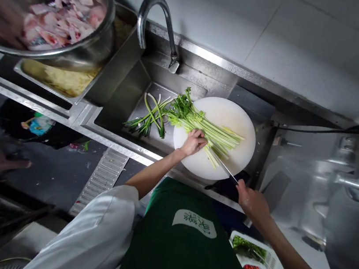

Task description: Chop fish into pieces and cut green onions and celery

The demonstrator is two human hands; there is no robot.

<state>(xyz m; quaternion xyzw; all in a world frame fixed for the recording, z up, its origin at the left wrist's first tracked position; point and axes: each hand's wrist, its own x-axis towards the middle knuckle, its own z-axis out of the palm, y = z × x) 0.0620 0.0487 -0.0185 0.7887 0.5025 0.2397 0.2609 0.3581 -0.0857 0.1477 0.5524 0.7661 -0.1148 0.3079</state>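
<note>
A bunch of green celery stalks lies across a round white cutting board set over the sink. My left hand presses down on the stalks with curled fingers. My right hand grips the handle of a knife, whose blade rests at the cut ends of the stalks near the board's front edge.
More green stems lie in the steel sink under a curved tap. A metal bowl of cut raw meat sits at upper left above a tray of pale shreds. A tray of chopped greens and red pieces is at lower right.
</note>
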